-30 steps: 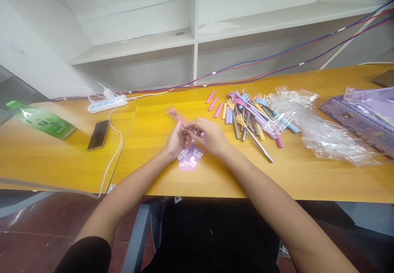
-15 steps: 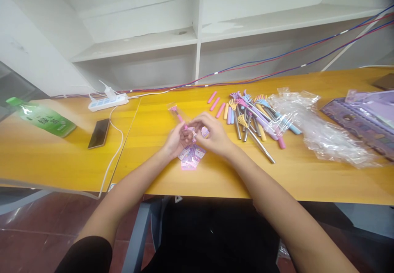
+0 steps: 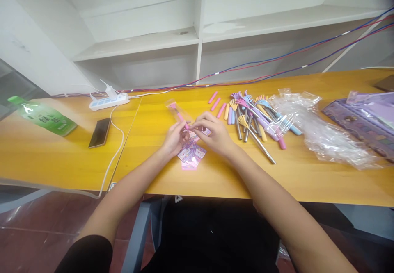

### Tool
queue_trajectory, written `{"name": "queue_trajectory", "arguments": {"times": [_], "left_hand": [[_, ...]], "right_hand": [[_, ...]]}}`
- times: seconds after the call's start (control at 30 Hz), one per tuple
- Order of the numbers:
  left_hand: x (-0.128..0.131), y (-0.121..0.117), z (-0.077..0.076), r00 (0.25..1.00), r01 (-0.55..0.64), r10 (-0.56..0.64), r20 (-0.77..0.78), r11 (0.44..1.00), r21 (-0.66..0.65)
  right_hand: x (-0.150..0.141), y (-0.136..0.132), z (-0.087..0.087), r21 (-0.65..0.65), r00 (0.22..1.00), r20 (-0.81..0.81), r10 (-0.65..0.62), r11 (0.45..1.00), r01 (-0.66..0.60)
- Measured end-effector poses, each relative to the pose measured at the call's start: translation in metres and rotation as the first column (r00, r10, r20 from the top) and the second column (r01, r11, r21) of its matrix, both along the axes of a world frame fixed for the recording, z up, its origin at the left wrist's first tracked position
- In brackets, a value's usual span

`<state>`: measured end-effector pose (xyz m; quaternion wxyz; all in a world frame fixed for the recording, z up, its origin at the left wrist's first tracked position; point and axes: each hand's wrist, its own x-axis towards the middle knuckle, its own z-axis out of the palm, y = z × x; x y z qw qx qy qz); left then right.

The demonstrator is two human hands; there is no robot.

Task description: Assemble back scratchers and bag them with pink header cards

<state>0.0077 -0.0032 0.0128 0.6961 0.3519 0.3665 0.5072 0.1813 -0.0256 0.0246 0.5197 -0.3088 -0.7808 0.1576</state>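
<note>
A pink back scratcher (image 3: 174,108) lies inside a clear plastic bag (image 3: 183,114), its claw pointing away to the upper left. My left hand (image 3: 174,139) is closed around its handle end, thumb on top. My right hand (image 3: 215,135) meets it there, thumb and fingers pinched close to the handle's tip; what they pinch is too small to make out. Under both hands, several pink and purple printed cards (image 3: 191,156) are spread on the table, partly hidden by the fingers.
To the right lie a pile of coloured back scratchers (image 3: 258,119), short pink handles (image 3: 215,103), crumpled clear bags (image 3: 332,135) and purple printed packaging (image 3: 357,125). On the left are a phone (image 3: 99,133), a power strip (image 3: 109,101) with a white cable, and a green bottle (image 3: 46,117).
My right fingers have straightened and come together at the handle's tip. More of the clear bag shows around the scratcher's claw. The things on the table have stayed put.
</note>
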Motion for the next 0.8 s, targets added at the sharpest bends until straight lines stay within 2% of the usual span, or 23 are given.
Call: {"name": "queue_trajectory", "arguments": {"times": [0.23, 0.43, 0.6, 0.8], "left_hand": [[-0.0010, -0.0040, 0.0006, 0.980, 0.106, -0.078, -0.181, 0.983, 0.151], [-0.0009, -0.0059, 0.0024, 0.977, 0.126, -0.101, -0.185, 0.984, 0.129], [-0.0011, -0.0060, 0.0028, 0.979, 0.140, -0.119, -0.165, 0.982, 0.123], [-0.0009, -0.0078, 0.0030, 0.968, 0.173, -0.138, -0.212, 0.973, 0.156]], "right_hand": [[0.0028, 0.0025, -0.0040, -0.002, 0.999, -0.001, -0.040, 0.999, 0.040], [0.0035, 0.0025, -0.0027, -0.029, 0.992, -0.012, -0.126, 0.992, 0.125], [0.0021, 0.0026, -0.0031, -0.055, 0.991, -0.003, -0.132, 0.990, 0.132], [0.0026, 0.0012, -0.0017, -0.065, 0.990, -0.014, -0.143, 0.988, 0.142]]}}
